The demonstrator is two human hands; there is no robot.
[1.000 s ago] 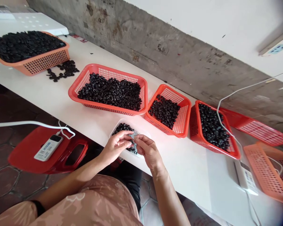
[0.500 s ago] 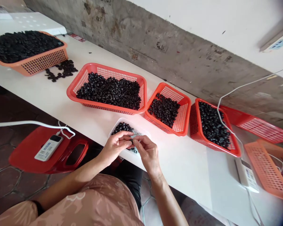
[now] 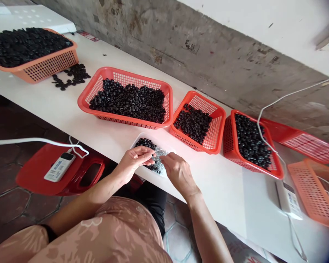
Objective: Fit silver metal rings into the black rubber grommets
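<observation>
Over a small white tray point(image 3: 137, 138) at the table's front edge, my two hands are held a short way apart. My left hand point(image 3: 134, 160) is closed in a pinch above the tray's left part; whatever its fingertips hold is too small to make out. Fingers bent down and together, my right hand point(image 3: 179, 170) is by the tray's right side, its fingertips mostly hidden. Small black round pieces point(image 3: 145, 143) fill the tray's left and lower parts. Tiny shiny silver bits point(image 3: 160, 151) lie in its right part.
Behind the tray stand a wide red basket point(image 3: 126, 122), a smaller red basket point(image 3: 219, 128) and another red basket point(image 3: 230, 146), all with black pieces. An orange basket point(image 3: 52, 62) heaped with black parts is far left. A power strip point(image 3: 59, 167) lies on a red stool point(image 3: 33, 175).
My hands were together at the fingertips around a small black piece. Now they have parted, my right hand turning palm down and moving right. The view has shifted slightly.
</observation>
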